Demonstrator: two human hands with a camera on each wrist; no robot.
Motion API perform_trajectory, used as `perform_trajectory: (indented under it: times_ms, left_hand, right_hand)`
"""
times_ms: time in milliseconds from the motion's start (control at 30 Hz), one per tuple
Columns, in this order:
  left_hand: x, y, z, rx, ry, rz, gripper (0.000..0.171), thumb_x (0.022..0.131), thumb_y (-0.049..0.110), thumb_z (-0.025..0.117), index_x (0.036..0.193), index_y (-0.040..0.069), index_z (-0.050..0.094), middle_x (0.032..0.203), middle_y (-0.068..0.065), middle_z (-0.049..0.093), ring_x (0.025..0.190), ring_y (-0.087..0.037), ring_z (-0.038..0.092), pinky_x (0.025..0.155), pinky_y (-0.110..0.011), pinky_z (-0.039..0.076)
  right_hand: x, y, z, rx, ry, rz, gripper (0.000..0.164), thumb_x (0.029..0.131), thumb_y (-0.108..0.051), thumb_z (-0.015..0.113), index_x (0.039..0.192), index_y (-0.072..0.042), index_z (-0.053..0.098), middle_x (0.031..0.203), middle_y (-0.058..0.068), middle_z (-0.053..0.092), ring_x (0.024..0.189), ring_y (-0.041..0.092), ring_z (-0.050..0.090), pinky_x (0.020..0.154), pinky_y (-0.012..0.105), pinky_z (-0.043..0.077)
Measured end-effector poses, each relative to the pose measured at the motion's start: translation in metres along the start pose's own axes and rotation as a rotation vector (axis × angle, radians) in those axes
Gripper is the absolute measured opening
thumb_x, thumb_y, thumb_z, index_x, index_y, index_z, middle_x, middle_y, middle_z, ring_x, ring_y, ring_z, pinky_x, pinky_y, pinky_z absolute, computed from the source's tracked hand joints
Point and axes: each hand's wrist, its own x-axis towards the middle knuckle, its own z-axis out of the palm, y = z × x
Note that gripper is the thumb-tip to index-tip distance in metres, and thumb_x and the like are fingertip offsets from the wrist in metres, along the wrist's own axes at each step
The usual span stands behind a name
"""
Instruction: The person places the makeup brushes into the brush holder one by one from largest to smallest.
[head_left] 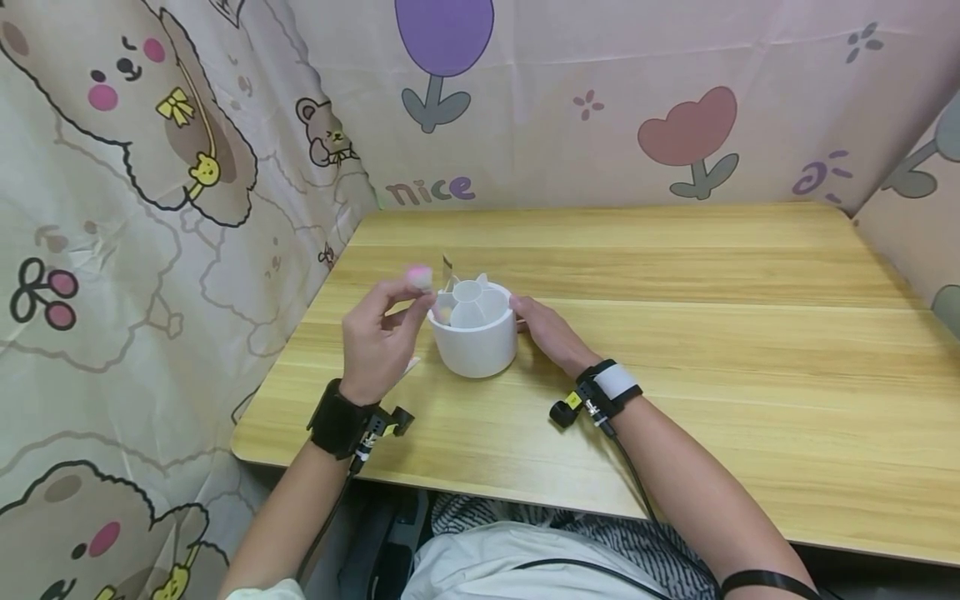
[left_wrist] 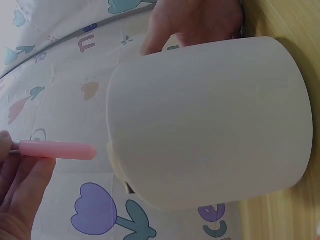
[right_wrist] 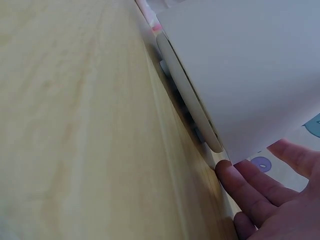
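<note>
My left hand [head_left: 381,350] pinches a makeup brush just left of the round white organizer [head_left: 480,350]. In the head view the brush's fluffy pink-and-white head [head_left: 418,277] points up, and in the left wrist view its pink handle [left_wrist: 57,149] is apart from the organizer's rim. My right hand [head_left: 551,333] rests against the organizer's right side, thumb near the rim. Its fairly straight fingers [right_wrist: 250,192] touch low by the base in the right wrist view. White dividers [head_left: 470,292] split the organizer, and a small dark-edged piece [head_left: 447,271] stands at its back left.
The organizer stands upright on a wood-grain table [head_left: 675,400]. A small white object [head_left: 411,365] shows beside the left wrist, mostly hidden. A printed curtain [head_left: 562,142] rises behind the table and along its left side. Cables run from both wrist cameras.
</note>
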Motion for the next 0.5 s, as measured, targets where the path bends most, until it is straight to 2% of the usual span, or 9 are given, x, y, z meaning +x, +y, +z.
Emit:
perform_trajectory:
  times_ms: [167,500]
  left_hand:
    - [0.0,-0.001,0.005,-0.002,-0.018,-0.004,0.026,0.085,-0.01,0.077,0.109,-0.011,0.068,0.102,-0.026,0.075,0.096,-0.038,0.077,0.081,-0.018,0.062]
    - [-0.002,-0.002,0.014,0.022,-0.073,0.025,0.026,0.085,-0.007,0.078,0.11,-0.009,0.067,0.102,-0.024,0.075,0.095,-0.036,0.077,0.081,-0.025,0.064]
  right_hand:
    - [0.0,-0.001,0.001,-0.007,0.002,0.004,0.069,0.106,-0.066,0.027,0.154,-0.021,0.048,0.156,0.007,0.053,0.143,0.033,0.052,0.126,0.054,0.035]
    - [-0.001,-0.003,0.0,0.012,-0.004,0.012,0.07,0.105,-0.068,0.028,0.154,-0.023,0.047,0.158,0.006,0.051,0.143,0.032,0.051,0.127,0.054,0.033]
